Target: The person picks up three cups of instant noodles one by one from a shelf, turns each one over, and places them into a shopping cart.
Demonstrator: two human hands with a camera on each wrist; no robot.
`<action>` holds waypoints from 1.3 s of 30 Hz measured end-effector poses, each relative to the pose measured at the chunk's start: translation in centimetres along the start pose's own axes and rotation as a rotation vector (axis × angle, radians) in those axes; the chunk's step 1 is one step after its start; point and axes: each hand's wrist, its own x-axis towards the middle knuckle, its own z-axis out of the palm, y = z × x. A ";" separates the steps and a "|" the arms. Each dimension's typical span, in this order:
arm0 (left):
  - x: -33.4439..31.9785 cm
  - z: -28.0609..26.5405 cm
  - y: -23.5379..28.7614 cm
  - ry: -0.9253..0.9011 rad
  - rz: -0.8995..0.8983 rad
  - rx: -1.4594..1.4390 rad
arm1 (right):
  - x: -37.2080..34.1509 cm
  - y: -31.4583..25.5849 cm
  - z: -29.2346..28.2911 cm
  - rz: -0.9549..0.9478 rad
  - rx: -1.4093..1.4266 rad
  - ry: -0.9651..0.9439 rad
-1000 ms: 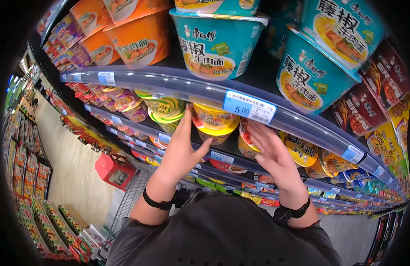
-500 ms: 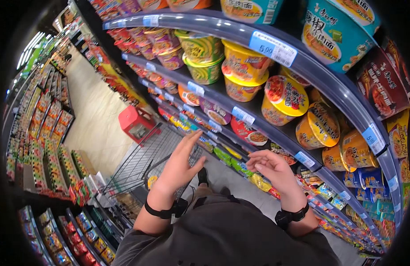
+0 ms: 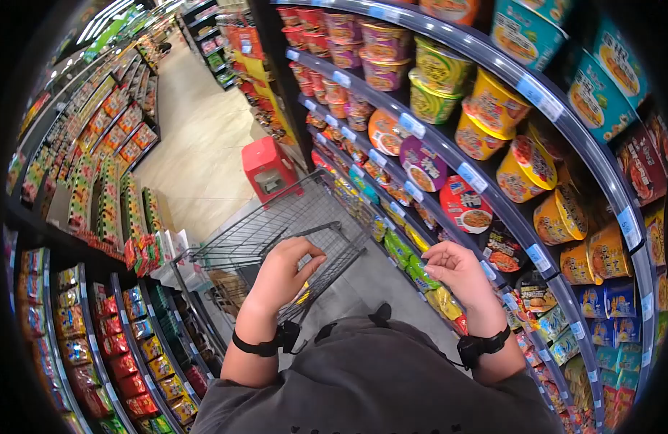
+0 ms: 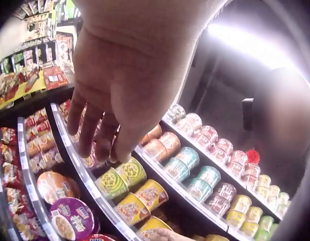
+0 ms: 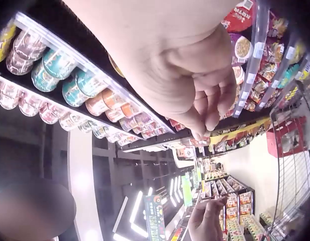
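Note:
My left hand (image 3: pixel 287 275) hangs in the air over the near part of a wire shopping cart (image 3: pixel 316 199), its fingers loosely bent and holding nothing. In the left wrist view its fingers point down, with rows of cup noodles behind them. My right hand (image 3: pixel 458 276) is also bare, thumb near the loosely curled fingertips, in front of the lower shelves. Nearest to it in the head view are a red bowl of instant noodles (image 3: pixel 465 206) and green snack bags (image 3: pixel 400 252). Yellow noodle cups (image 3: pixel 497 92) and green noodle cups (image 3: pixel 441 66) stand stacked higher up.
A curved shelf edge (image 3: pixel 421 126) with price tags runs along my right. A red box-like stand (image 3: pixel 267 170) sits on the floor beyond the cart. Shelves of packets (image 3: pixel 131 354) line the left, and a pale aisle floor (image 3: pixel 204 116) stretches ahead.
Both hands have come away from the noodle cups on the shelf and their fingers have relaxed into a loose curl. The view has turned left, bringing the cart and aisle further in.

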 end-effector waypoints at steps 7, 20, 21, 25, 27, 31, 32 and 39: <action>-12.3 -7.5 -4.4 0.163 -0.155 -0.012 | 1.3 0.4 12.3 0.062 -0.054 -0.151; -31.6 -16.6 -10.9 0.390 -0.440 -0.063 | 2.1 3.1 31.2 0.101 -0.126 -0.379; -32.3 -17.0 -11.1 0.384 -0.439 -0.070 | 2.1 3.2 32.1 0.087 -0.114 -0.371; -34.4 -17.9 -12.1 0.414 -0.434 -0.082 | 2.2 3.1 34.6 0.059 -0.165 -0.364; -35.0 -17.9 -12.8 0.427 -0.442 -0.076 | 2.7 3.7 34.8 0.069 -0.167 -0.396; -35.2 -17.8 -13.8 0.436 -0.453 -0.088 | 3.8 3.7 35.2 0.090 -0.197 -0.410; -35.1 -17.8 -14.1 0.435 -0.463 -0.089 | 4.3 3.8 35.2 0.099 -0.196 -0.415; -32.4 -17.5 -16.6 0.369 -0.532 -0.104 | 10.1 6.2 34.2 0.168 -0.160 -0.378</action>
